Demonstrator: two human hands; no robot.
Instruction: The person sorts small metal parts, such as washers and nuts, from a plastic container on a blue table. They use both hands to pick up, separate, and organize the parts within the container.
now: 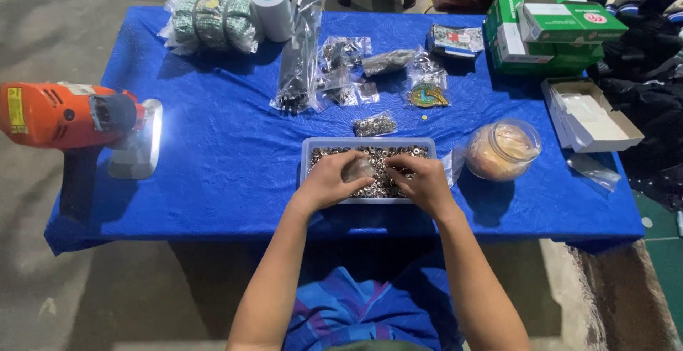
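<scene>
Tray (307,153) of metal rings (377,157) under both hands; left hand (329,180), right hand (423,180).

Both hands sit over the shallow tray (307,153) of small metal parts at the near edge of the bench (213,173). To the left of the tray the blue cloth lies bare as far as the lit work lamp (139,141) and the orange power tool (64,114). To the right, the round jar (504,150) stands just beside the tray and narrows that side. Behind the tray, a small bag of parts (375,124) lies near, and clear bags (341,70) and black cable ties (297,59) crowd the middle. Green boxes (548,34) and an open carton (594,112) block the far right.
</scene>
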